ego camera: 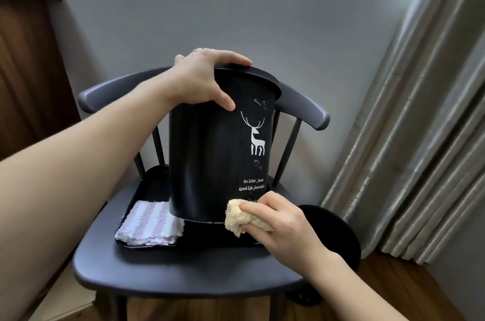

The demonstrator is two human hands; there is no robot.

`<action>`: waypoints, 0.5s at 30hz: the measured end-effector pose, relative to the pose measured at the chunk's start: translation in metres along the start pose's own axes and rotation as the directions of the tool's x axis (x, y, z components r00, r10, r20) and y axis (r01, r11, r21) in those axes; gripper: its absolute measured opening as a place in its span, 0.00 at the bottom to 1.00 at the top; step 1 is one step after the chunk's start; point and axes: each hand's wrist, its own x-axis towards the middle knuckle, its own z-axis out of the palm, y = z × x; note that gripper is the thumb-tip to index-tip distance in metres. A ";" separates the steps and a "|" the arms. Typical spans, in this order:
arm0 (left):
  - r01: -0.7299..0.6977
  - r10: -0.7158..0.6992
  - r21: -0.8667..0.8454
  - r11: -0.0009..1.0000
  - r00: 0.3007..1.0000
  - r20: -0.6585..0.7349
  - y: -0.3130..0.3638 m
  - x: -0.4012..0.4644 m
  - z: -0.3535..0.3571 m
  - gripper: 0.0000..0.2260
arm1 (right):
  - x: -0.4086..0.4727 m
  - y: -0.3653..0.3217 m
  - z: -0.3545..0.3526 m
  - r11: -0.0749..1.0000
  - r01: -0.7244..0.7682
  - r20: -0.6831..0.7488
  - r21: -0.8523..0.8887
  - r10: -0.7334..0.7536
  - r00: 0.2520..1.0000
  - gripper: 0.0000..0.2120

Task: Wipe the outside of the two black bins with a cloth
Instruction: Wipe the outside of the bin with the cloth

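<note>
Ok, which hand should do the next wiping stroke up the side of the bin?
The right hand. It already grips the beige cloth against the bin near its base, while the left hand holds the rim to steady it.

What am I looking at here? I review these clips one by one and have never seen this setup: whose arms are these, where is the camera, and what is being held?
No machine here: the arms are a person's own, filmed by one wide-angle camera worn on the head, looking forward and down. The left hand grips the rim of a black bin printed with a white deer, which stands on a black tray on a dark chair. The right hand pinches a beige cloth against the bin's lower side. A striped white and lilac cloth lies folded on the tray. A second black bin shows partly behind the right arm, beside the chair.
</note>
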 end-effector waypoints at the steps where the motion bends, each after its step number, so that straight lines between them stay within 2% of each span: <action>1: 0.005 -0.005 -0.023 1.000 1.000 0.006 -0.001 0.000 -0.001 0.37 | 0.000 -0.001 0.000 1.000 0.002 -0.002 0.012 -0.002 1.000 0.15; 8: 0.010 -0.008 -0.038 0.999 0.999 0.046 -0.008 0.001 -0.002 0.37 | 0.007 -0.005 -0.002 0.995 0.082 0.106 -0.058 -0.075 0.992 0.13; 10: 0.023 -0.018 -0.061 0.998 0.998 0.066 -0.008 0.000 -0.004 0.37 | 0.019 -0.003 -0.003 0.998 0.045 0.030 -0.033 -0.044 0.999 0.13; 13: 0.009 -0.004 -0.071 0.997 0.997 0.071 -0.006 -0.002 -0.004 0.36 | 0.044 -0.001 -0.004 0.996 -0.076 -0.158 -0.039 0.069 0.985 0.12; 15: -0.008 0.013 -0.066 0.998 0.998 0.067 -0.006 -0.004 -0.005 0.36 | 0.050 -0.002 -0.005 0.996 -0.072 -0.171 -0.060 0.061 0.983 0.12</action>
